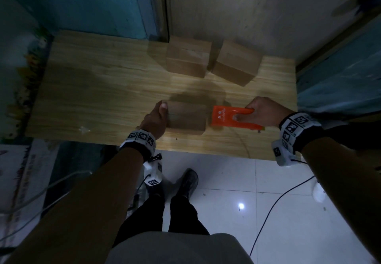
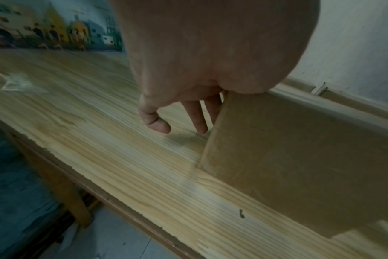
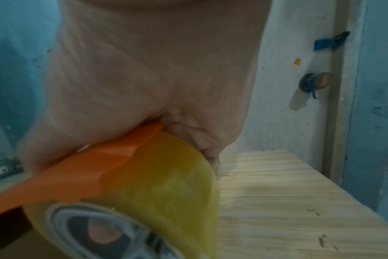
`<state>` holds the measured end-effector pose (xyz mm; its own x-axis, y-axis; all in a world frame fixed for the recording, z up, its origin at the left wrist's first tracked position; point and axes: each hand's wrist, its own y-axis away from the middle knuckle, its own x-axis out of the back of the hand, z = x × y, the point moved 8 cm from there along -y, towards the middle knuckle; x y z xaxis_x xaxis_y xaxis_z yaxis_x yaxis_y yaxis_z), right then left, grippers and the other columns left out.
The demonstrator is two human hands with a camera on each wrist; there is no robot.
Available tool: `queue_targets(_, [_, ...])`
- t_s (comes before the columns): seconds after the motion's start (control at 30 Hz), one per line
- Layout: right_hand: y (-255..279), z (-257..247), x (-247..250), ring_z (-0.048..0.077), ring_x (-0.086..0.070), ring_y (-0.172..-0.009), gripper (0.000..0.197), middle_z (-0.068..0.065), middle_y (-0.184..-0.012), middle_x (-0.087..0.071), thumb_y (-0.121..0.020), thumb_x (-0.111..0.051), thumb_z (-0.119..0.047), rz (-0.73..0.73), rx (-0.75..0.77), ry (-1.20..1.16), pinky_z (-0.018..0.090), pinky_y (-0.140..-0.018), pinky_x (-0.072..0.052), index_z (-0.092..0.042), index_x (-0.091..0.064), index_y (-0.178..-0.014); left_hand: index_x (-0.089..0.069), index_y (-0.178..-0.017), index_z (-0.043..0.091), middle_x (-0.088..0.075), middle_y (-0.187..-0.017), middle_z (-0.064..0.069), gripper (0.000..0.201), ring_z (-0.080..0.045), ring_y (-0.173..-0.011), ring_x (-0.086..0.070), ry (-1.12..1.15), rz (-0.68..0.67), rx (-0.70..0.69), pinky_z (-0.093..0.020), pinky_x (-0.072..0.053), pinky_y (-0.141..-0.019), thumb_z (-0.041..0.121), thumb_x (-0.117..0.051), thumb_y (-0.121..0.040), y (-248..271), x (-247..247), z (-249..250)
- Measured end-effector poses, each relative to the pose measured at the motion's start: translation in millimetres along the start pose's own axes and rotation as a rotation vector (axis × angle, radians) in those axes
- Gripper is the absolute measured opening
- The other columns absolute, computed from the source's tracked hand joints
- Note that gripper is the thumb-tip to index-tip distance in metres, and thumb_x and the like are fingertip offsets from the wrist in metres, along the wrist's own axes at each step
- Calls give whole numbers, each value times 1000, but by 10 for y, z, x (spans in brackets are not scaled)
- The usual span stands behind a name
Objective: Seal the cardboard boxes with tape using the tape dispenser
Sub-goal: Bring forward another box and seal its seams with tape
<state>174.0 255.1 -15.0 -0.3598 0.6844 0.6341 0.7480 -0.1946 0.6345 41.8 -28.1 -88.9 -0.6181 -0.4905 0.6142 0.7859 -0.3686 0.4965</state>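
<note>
A small cardboard box [image 1: 186, 118] lies near the front of the wooden table [image 1: 103, 90]. My left hand [image 1: 157, 117] holds its left end, thumb laid over the top edge. In the left wrist view the fingers [image 2: 198, 117] hang down along the side of that box [image 2: 299, 157]. Just right of the box, my right hand [image 1: 260, 110] grips the orange tape dispenser [image 1: 231, 117] by its handle end. The right wrist view shows the dispenser's orange shell [image 3: 95, 166] with a yellowish tape roll [image 3: 166, 184] under my palm [image 3: 155, 61].
Two more cardboard boxes [image 1: 188, 59] [image 1: 237, 63] stand side by side at the back of the table against the wall. A black cable [image 1: 274, 204] trails over the white tiled floor by my feet [image 1: 188, 183]. The left half of the table is bare wood.
</note>
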Motion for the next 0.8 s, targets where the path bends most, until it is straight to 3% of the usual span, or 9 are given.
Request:
queue_targets(0.2, [-5, 107, -6, 19, -71, -53, 49, 4, -60, -72, -83, -72, -57, 4, -21, -8, 31, -58, -59, -12, -73, -66, -32, -140, 40, -59, -128, -20, 61, -45, -115, -56, -2, 5, -11, -60, -40, -100, 66, -3, -94, -6, -11, -28])
queue_targets(0.33, [4, 144, -12, 21, -71, -55, 51, 5, -59, -71, -82, -72, -58, 1, -29, -16, 33, -60, -58, -11, -73, -64, -30, -143, 39, -58, -131, -19, 62, -45, -118, -54, 4, -13, -1, -60, -38, -102, 66, -4, -93, 7, -17, -25])
queue_targets(0.63, [-27, 148, -24, 17, -69, -51, 53, 3, -54, -69, -83, -69, -60, -13, -55, 49, 25, -53, -50, -12, -70, -61, -33, -139, 39, -60, -126, -18, 74, -44, -114, -57, 31, -10, -16, -60, -41, -99, 74, 2, -85, -10, -29, -8])
queue_targets(0.7, [-64, 109, -21, 18, -70, -52, 55, 3, -55, -70, -83, -68, -63, -40, -72, 72, 27, -53, -54, -12, -72, -63, -35, -142, 35, -60, -125, -21, 69, -45, -113, -57, 29, -2, -15, -57, -43, -98, 70, -3, -91, 9, -16, 25])
queue_targets(0.8, [-138, 59, -14, 21, -71, -58, 60, 4, -61, -72, -79, -66, -70, -58, -100, 139, 33, -63, -59, -12, -75, -69, -38, -145, 27, -58, -128, -23, 54, -47, -115, -56, 27, 22, -27, -51, -45, -97, 50, -13, -103, 25, 8, 59])
